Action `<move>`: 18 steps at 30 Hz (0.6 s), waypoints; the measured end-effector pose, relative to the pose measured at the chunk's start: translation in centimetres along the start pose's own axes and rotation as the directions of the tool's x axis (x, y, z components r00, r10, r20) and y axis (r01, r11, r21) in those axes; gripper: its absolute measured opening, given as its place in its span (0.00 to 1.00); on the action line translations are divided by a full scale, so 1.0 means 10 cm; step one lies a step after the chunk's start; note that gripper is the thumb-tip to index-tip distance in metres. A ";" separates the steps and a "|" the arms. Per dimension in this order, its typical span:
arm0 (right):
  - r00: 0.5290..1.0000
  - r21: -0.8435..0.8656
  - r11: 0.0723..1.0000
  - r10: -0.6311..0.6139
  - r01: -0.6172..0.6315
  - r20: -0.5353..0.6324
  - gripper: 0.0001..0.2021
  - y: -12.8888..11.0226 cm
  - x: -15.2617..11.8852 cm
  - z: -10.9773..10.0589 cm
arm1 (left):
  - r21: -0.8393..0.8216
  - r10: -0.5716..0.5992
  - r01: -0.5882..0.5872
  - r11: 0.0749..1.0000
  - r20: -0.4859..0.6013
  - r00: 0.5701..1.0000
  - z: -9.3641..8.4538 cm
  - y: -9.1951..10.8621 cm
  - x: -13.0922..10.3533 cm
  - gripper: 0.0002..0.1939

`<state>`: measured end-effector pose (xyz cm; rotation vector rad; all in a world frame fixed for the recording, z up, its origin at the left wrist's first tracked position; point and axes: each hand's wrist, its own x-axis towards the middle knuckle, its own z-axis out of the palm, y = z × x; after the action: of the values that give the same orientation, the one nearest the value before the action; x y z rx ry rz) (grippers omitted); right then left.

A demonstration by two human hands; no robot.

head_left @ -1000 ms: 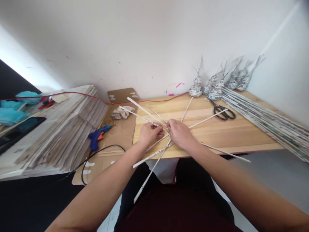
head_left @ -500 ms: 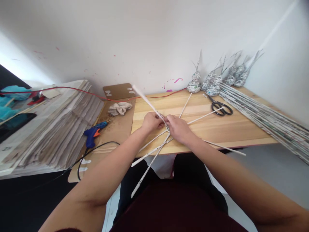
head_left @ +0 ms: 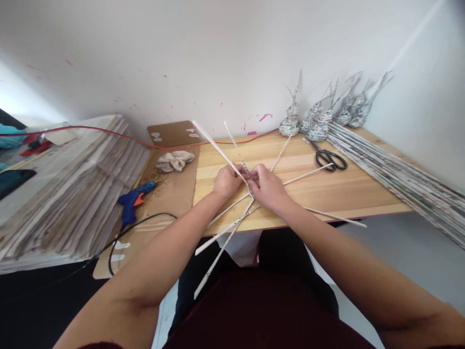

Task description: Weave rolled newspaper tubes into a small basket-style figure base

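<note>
We've got a star of paper sticks (head_left: 248,208) in work, sitting at the near edge of the wooden surface (head_left: 348,194), hub between the two hands, arms spread out all round. Two arms of the star reach past the near edge over the lap; another pokes out past it on the right.

Left hand (head_left: 228,181): on the star's left, grip closed, pinching near the hub where a long pale arm slants up and away. Right hand (head_left: 268,189): on the star's right, grip closed too, fingertips on the hub area just beside the left fingertips. We can't tell which strand each fingertip has.

Right of the star, farther back, we see black-handled scissors (head_left: 328,153); one arm's tip overlaps them in our view. Behind and right of the star: several woven paper gourd shapes (head_left: 289,125) with strands sticking up, near the wall (head_left: 218,63). Far right of the star: a bundle of paper rolls (head_left: 395,179).

Left of the star we mark brown cardboard (head_left: 181,189) with a crumpled cloth (head_left: 175,161) and a blue glue gun (head_left: 130,203) on it. Far left of the star: a thick newspaper stack (head_left: 80,194). A red cord (head_left: 72,127) runs behind the star.
</note>
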<state>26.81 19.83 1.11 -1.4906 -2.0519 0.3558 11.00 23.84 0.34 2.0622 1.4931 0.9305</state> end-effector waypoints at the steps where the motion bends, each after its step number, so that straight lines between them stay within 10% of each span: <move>1: 1.000 0.008 1.000 0.025 -0.025 -0.014 0.12 0.01 0.01 0.01 | -0.027 0.000 0.000 1.000 0.003 1.000 0.01 0.00 0.01 0.06; 9: 0.999 -0.120 0.992 0.049 -0.050 -0.010 0.07 0.00 0.05 0.03 | -0.261 0.004 0.018 0.965 0.082 0.997 -0.02 0.03 -0.01 0.06; 18: 0.997 -0.085 0.994 0.075 -0.074 0.007 0.05 -0.02 0.05 0.00 | 0.065 -0.103 0.088 0.994 0.293 0.951 -0.35 0.27 -0.39 0.07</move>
<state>26.50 20.27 1.37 -1.6226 -2.0456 0.3098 9.47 19.09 3.52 2.0371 1.4516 0.5229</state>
